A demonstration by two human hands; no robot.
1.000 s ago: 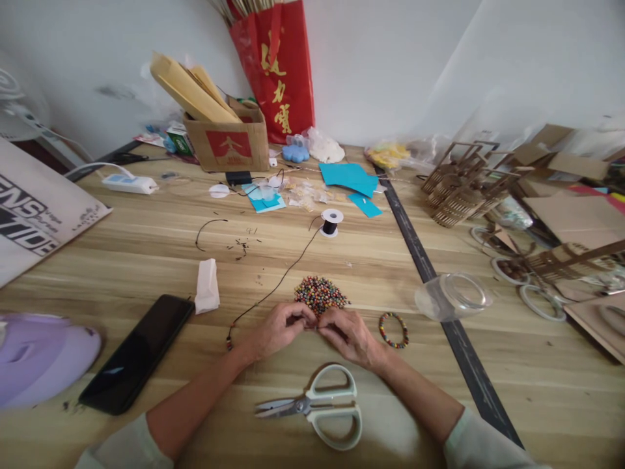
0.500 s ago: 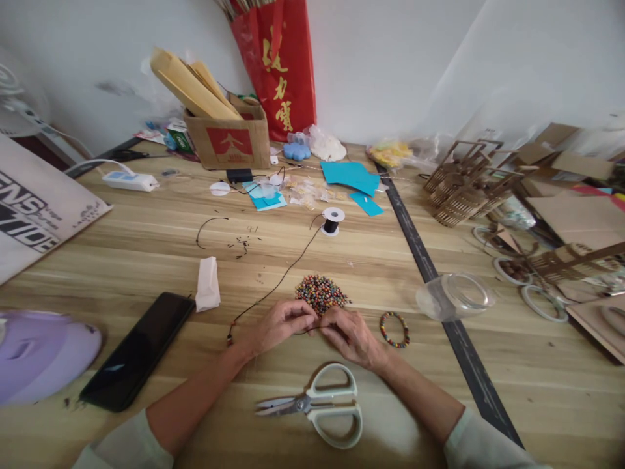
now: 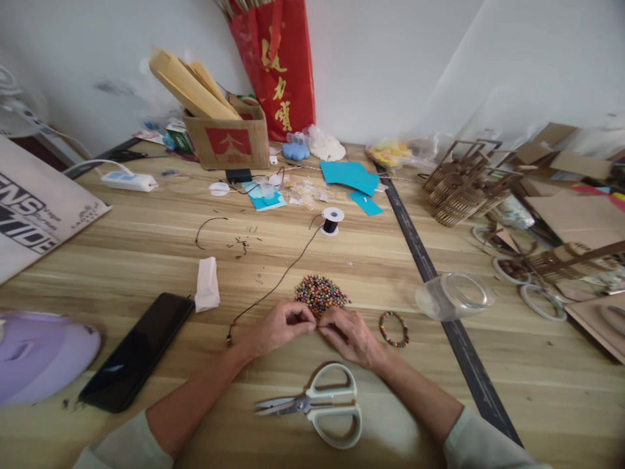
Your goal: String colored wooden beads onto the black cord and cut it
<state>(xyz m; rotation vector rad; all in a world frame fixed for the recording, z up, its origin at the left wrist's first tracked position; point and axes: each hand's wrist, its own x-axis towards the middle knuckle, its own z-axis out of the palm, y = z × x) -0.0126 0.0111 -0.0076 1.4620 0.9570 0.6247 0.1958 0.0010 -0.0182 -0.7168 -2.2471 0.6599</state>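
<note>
My left hand (image 3: 280,327) and my right hand (image 3: 352,335) meet fingertip to fingertip at the near edge of a heap of small multicoloured beads (image 3: 319,294). Both are closed in a pinch on a thin black cord; any bead between the fingertips is too small to make out. The cord (image 3: 286,272) runs from a white spool (image 3: 331,221) down to a few threaded beads (image 3: 229,340) beside my left wrist. A finished-looking bead bracelet (image 3: 394,329) lies right of my right hand. Scissors (image 3: 308,404) with pale handles rest below both hands.
Left are a black phone (image 3: 139,352), a folded white paper (image 3: 208,284) and a purple object (image 3: 46,357). A clear jar (image 3: 455,297) lies on its side at right, near small woven baskets (image 3: 463,185). Behind stand a cardboard box (image 3: 229,140) and a red bag (image 3: 280,71).
My left fingertips have closed into a tighter pinch against the right ones. Less of the cord shows between the hands. The other things have stayed put.
</note>
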